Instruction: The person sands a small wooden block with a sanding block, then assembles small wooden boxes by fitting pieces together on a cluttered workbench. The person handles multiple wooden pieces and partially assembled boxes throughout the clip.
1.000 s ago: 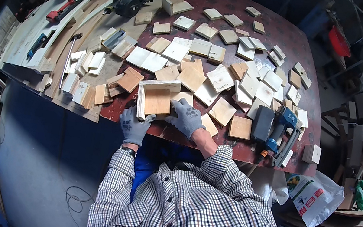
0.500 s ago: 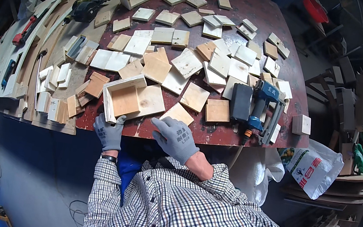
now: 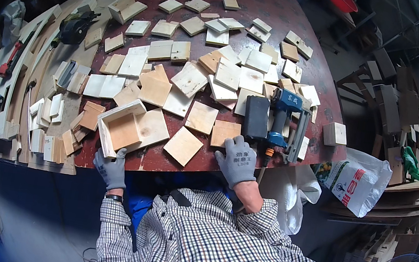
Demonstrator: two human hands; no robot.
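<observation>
My left hand (image 3: 110, 168), in a grey glove, grips the near lower corner of a partly built wooden box (image 3: 122, 128) at the table's front edge. The box is open, with upright sides and an orange-brown inner board. A pale board (image 3: 151, 129) lies against its right side. My right hand (image 3: 239, 161), gloved too, is at the near edge of a square wooden block (image 3: 226, 132), its fingers apart. Another square block (image 3: 184, 146) lies between my hands. Right of the block is a blue nail gun (image 3: 284, 115) with a black part and an air hose.
Many loose wooden pieces (image 3: 190, 78) cover the dark red table (image 3: 160, 170). Wood stacks (image 3: 51, 145), a green-black power tool (image 3: 76, 27) and a red-handled tool (image 3: 12, 58) are on the left. A stacked block (image 3: 334, 134) stands by the right edge, near a white bag (image 3: 356, 180).
My right hand has moved right, from beside the box to the square block near the nail gun. My left hand stays on the box. The whole view has shifted slightly.
</observation>
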